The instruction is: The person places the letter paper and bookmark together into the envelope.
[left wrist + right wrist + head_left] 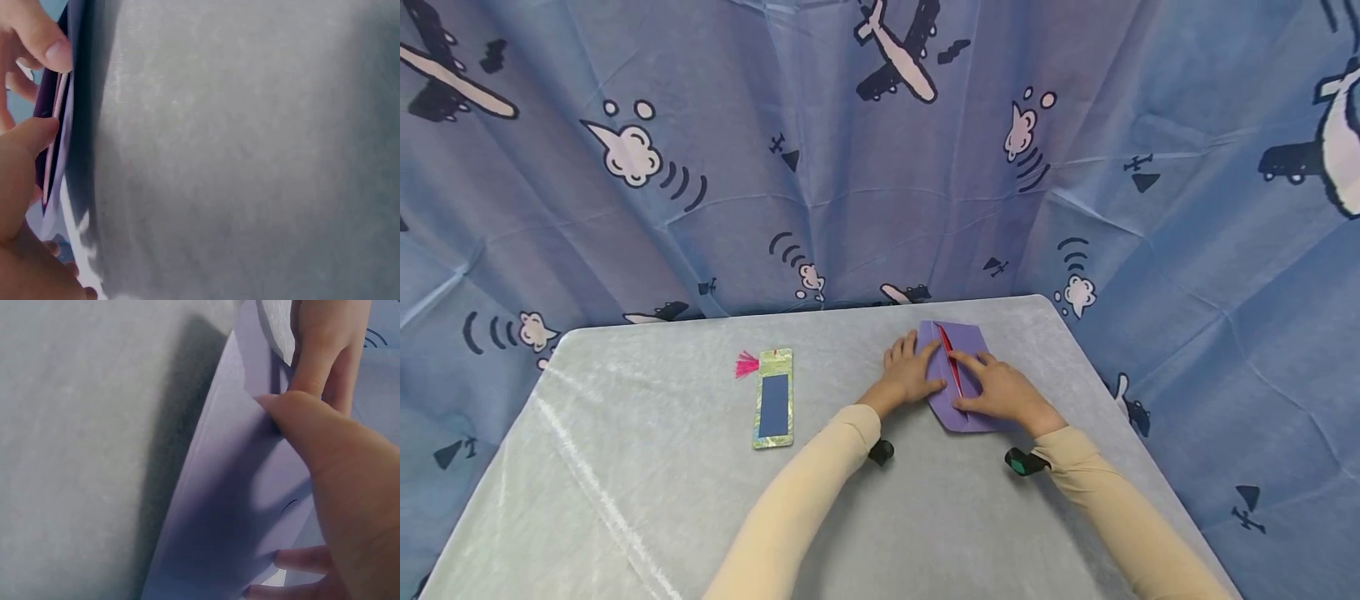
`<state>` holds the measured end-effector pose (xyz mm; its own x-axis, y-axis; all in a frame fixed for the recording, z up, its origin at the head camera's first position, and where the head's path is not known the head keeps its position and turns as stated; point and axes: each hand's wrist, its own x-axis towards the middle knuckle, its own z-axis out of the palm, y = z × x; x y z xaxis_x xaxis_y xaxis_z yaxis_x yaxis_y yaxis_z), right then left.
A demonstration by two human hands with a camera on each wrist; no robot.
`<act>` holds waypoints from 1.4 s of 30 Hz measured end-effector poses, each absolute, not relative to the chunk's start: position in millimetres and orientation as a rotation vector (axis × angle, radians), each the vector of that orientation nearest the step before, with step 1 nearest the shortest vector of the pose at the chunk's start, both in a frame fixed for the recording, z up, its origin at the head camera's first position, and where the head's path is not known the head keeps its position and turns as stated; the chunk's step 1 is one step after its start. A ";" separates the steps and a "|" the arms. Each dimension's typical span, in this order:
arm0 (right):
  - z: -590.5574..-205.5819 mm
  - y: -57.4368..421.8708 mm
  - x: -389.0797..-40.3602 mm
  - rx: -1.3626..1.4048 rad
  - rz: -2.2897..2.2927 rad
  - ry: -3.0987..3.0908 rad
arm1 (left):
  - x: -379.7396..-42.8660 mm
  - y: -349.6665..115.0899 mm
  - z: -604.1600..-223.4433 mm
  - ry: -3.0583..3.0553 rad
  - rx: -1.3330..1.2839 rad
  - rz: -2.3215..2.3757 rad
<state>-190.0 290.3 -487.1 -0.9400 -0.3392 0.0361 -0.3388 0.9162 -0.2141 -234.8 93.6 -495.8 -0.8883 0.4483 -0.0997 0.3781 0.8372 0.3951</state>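
On the right part of the table lies a purple paper envelope [957, 333], its opening gaping lengthwise along the middle. A narrow strip of something red [949, 350] shows inside; its kind cannot be told. My left hand [904, 377] rests along the envelope's left side, fingers spread, with thumb and index finger touching the paper by the opening. Opposite it, my right hand [1003, 392] holds the right half, its thumb [294, 409] at the flap's edge and other fingers at the far side. The envelope [65, 137] appears nearly edge-on in the left wrist view.
Left of the hands lies a flat green-and-yellow bookmark-like card [784, 360] with a dark blue panel and a pink tassel [747, 364]. A pale cloth covers the table [662, 467]. Behind hangs a blue curtain [715, 250] printed with planes.
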 end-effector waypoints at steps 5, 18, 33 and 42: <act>-488.4 288.9 -189.4 -0.522 -0.350 3.051 | -234.5 81.2 -489.0 2.841 0.685 0.631; -487.4 288.8 -186.1 -0.453 -0.377 3.028 | -217.7 -2.2 -445.5 2.774 0.629 0.806; -485.5 286.9 -184.1 -0.457 -0.380 3.021 | -195.0 -119.5 -457.9 2.786 0.393 0.903; -484.4 287.4 -186.9 -0.451 -0.387 3.015 | -193.6 -149.3 -470.6 2.853 0.145 0.864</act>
